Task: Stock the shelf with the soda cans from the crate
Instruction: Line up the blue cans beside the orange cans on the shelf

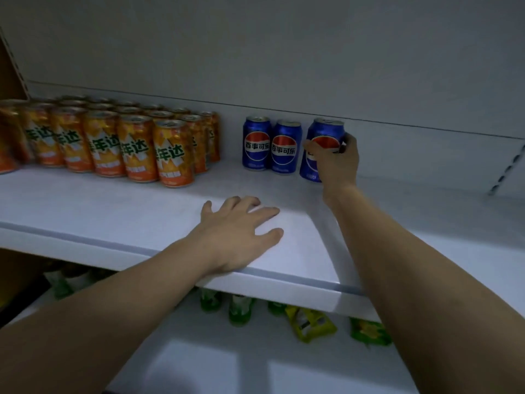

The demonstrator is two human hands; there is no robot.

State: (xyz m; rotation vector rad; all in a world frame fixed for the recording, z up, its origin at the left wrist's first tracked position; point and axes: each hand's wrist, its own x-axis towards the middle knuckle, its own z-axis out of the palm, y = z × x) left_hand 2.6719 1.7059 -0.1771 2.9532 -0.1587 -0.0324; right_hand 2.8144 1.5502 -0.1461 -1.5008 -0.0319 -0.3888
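The right hand [336, 159] curls its grip round a glossy blue cylindrical metal soda can [322, 149] on the smooth white shelf [113, 206], while the left hand [238, 237] lies flat, fingers spread.

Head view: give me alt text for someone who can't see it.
The right hand grips a tilted blue can at the back of a white shelf, right of two upright blue cans. The left hand rests flat near the shelf's front edge; orange cans stand in rows at left.
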